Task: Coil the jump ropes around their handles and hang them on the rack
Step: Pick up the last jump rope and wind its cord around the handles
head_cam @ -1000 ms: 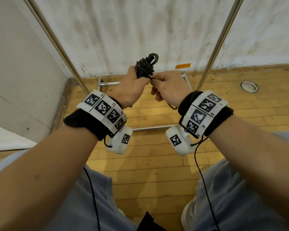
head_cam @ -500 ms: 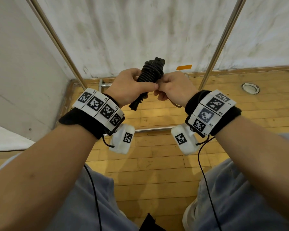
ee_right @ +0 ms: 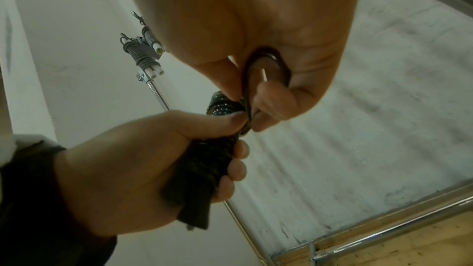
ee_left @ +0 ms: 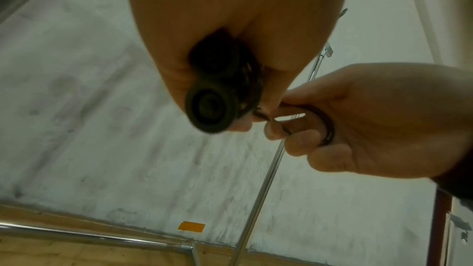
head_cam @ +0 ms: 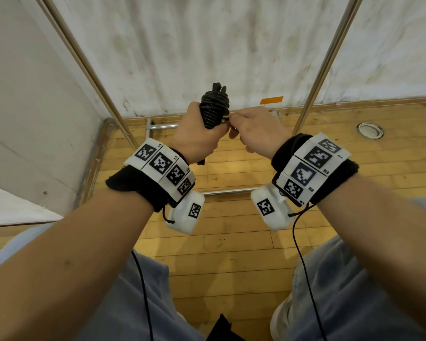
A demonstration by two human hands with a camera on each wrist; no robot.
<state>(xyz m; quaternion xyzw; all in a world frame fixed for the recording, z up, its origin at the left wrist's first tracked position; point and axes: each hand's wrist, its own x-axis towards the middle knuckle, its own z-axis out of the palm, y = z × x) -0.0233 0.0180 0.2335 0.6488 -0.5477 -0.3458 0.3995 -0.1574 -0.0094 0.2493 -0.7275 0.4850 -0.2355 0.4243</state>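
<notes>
Bundle [head_cam: 214,107] upright again, one loop [ee_left: 325,126] pinched.

Head view bright, evenly lit and sharp, edges bowed; both wrist views dimmer, greenish, soft with blur.

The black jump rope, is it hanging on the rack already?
No, the black jump rope is coiled round its handles and gripped in the left hand, while the right hand pinches a loop of it.
</notes>
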